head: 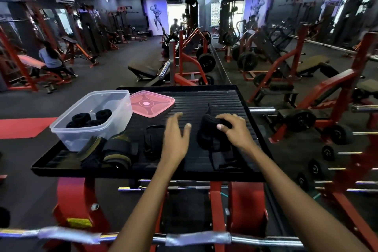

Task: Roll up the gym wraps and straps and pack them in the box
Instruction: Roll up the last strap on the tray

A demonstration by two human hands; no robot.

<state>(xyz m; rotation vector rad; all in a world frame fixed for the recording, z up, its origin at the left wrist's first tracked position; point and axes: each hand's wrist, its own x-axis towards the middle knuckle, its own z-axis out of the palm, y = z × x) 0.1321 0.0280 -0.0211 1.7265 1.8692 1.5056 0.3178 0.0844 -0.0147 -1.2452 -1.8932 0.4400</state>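
Note:
A clear plastic box (114,108) stands at the left of a black ribbed platform (221,98), with several rolled black wraps (92,119) inside. My right hand (235,129) grips a bunched black wrap (210,135) whose loose end trails toward the platform's near edge. My left hand (176,137) hovers open just left of that wrap, fingers spread. Under and left of it lies a flat black strap (152,141). More black and olive straps (114,152) are heaped in front of the box.
A pink lid (151,103) lies beside the box at the platform's far side. A chrome bar (184,238) crosses in front of me below the platform. Red gym machines and weight plates stand all around. A person sits on a bench at far left.

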